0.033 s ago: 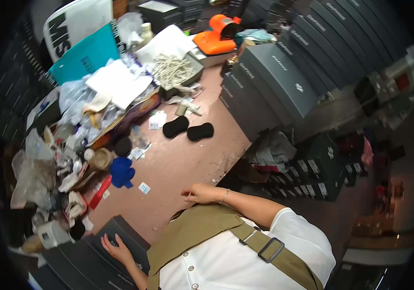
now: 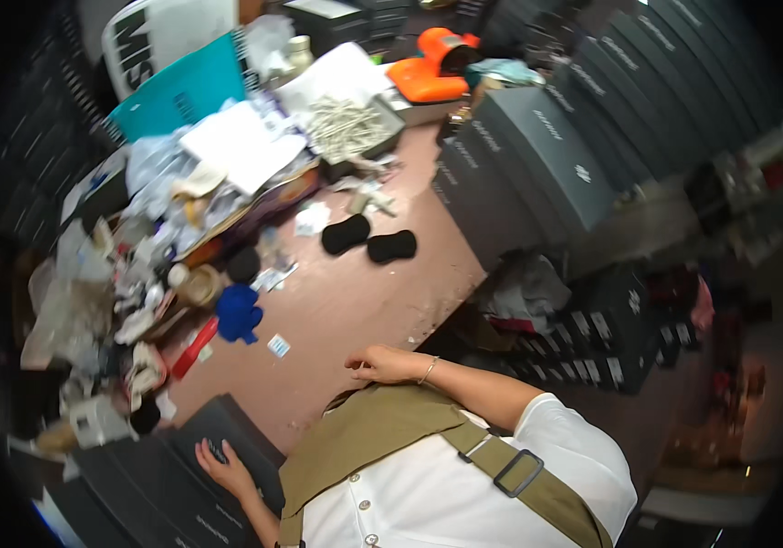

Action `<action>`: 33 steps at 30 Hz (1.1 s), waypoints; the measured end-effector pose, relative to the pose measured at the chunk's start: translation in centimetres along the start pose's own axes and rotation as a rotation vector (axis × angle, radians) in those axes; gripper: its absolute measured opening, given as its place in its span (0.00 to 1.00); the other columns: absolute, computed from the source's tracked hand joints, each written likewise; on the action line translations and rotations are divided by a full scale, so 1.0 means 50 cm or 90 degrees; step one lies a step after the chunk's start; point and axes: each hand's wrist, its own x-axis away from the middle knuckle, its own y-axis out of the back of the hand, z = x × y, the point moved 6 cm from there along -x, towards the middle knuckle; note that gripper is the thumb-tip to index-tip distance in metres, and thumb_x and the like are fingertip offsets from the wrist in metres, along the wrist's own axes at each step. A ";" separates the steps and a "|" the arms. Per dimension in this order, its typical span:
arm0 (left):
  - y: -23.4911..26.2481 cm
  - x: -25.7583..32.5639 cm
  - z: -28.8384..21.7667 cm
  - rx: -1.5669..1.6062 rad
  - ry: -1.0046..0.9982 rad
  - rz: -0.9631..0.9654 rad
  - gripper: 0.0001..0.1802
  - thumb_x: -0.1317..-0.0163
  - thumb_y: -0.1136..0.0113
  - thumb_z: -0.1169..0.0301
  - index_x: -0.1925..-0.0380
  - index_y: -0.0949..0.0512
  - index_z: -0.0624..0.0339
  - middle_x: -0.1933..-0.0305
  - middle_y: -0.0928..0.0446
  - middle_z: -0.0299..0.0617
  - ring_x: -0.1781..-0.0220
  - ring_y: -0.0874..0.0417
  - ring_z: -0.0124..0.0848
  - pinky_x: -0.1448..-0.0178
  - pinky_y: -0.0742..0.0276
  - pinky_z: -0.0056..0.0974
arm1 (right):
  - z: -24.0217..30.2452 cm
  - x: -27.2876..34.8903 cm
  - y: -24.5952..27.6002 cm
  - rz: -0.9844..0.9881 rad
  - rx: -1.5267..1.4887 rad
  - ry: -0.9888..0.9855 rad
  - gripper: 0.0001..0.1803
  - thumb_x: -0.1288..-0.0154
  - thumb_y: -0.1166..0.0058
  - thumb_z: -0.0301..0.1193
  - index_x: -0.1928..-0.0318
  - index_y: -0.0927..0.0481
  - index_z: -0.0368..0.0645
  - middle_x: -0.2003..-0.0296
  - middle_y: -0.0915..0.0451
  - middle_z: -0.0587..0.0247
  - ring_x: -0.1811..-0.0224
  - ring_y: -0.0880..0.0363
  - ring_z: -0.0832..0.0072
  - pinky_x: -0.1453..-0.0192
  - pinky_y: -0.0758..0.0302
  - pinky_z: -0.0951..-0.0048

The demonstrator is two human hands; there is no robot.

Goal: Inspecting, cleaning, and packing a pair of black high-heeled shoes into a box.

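Note:
My left hand (image 2: 224, 468) lies flat, fingers spread, on the lid of a dark grey box (image 2: 227, 425) at the lower left. My right hand (image 2: 384, 364), with a thin bracelet at the wrist, rests on the near edge of the brown table (image 2: 355, 301). Its fingers are curled in and nothing shows in them. A small white tag (image 2: 278, 345) and a crumpled blue cloth (image 2: 239, 313) lie closest to it on the table. Two black oval pads (image 2: 346, 233) (image 2: 392, 246) sit farther back. My white shirt and olive strap fill the lower middle.
A heap of bags, paper and packaging (image 2: 117, 301) covers the table's left side, with a red tool (image 2: 193, 349) at its edge. Behind it are a teal board (image 2: 181, 91), a tray of white sticks (image 2: 350, 123) and an orange object (image 2: 428, 73). Stacked dark grey boxes (image 2: 537, 155) line the right.

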 end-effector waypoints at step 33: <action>-0.152 0.179 -0.211 0.279 0.178 0.077 0.42 0.42 0.37 0.50 0.39 0.38 0.72 0.40 0.33 0.59 0.37 0.33 0.48 0.35 0.37 0.43 | -0.134 -0.140 0.030 -0.014 -0.203 -0.155 0.36 0.41 0.37 0.42 0.42 0.35 0.31 0.54 0.24 0.51 0.55 0.22 0.66 0.56 0.21 0.64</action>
